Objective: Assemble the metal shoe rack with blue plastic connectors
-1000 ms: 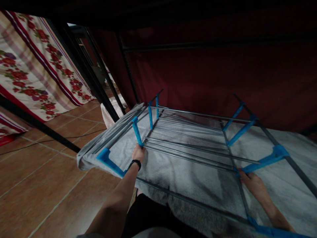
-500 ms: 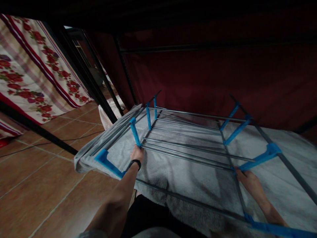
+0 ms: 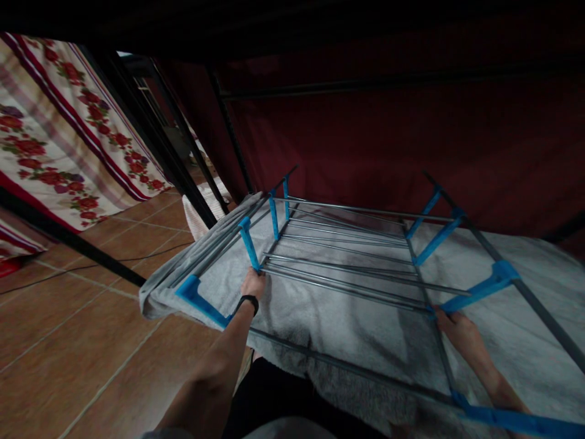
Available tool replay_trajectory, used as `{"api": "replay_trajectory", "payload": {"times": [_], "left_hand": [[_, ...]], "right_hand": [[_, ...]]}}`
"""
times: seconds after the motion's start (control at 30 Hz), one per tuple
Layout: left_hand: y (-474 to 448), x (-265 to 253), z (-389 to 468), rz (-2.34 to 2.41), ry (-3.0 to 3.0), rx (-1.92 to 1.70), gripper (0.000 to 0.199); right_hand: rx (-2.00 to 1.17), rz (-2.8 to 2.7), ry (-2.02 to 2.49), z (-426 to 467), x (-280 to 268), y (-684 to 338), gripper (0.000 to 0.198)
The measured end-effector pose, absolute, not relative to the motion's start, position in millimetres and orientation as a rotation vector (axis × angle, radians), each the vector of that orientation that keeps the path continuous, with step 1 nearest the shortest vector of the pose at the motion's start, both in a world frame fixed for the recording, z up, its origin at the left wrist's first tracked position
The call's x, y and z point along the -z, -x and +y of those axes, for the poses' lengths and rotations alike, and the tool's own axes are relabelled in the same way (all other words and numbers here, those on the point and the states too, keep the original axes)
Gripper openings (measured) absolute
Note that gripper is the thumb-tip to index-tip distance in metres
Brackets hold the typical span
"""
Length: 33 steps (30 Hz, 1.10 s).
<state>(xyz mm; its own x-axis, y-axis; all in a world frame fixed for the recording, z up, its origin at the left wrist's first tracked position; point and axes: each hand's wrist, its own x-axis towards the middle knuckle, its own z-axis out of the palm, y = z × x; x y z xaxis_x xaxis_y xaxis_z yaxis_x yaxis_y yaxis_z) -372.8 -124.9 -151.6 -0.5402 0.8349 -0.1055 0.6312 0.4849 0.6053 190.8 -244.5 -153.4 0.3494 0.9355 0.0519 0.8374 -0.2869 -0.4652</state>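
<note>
Rack (image 3: 342,267) on blanket (image 3: 361,332), perhaps maroon curtain (image 3: 388,146) behind

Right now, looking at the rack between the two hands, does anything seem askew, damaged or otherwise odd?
Yes. The metal rods look askew: they slant at differing angles instead of running parallel. One rod's end juts past the pole by the right hand, over a blue bracket. Whether it is loose, I cannot tell.

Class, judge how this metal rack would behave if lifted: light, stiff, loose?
The rack would probably feel light for its size, being open and thin-barred. The blue brackets look thick and should probably flex little. Some rods slant unevenly and might slide.
</note>
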Motion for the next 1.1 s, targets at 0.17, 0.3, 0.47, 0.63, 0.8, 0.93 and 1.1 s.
{"api": "replay_trajectory", "payload": {"times": [0.17,0.3,0.47,0.63,0.8,0.93,1.1], "left_hand": [[368,142,-124,2.349,-1.124,-0.714,0.021],[355,135,-127,2.416,-1.111,-0.682,0.044],[347,129,-130,2.465,-1.115,-0.615,0.058],[347,132,-127,2.488,-1.098,-0.586,0.062],[348,138,-125,2.515,-1.075,-0.573,0.06],[348,141,-124,2.501,-1.1,-0.58,0.055],[352,144,-124,2.504,-1.094,-0.61,0.055]], "right_hand": [[-0.423,-1.499,2.25,-246,146,-186,0.038],[-0.406,-1.471,2.268,-246,149,-187,0.036],[-0.383,-1.488,2.237,-243,155,-189,0.034],[-0.474,-1.408,2.333,-244,151,-187,0.031],[-0.499,-1.395,2.338,-244,157,-190,0.034],[-0.47,-1.415,2.328,-243,172,-199,0.04],[-0.454,-1.428,2.324,-243,178,-204,0.04]]}}
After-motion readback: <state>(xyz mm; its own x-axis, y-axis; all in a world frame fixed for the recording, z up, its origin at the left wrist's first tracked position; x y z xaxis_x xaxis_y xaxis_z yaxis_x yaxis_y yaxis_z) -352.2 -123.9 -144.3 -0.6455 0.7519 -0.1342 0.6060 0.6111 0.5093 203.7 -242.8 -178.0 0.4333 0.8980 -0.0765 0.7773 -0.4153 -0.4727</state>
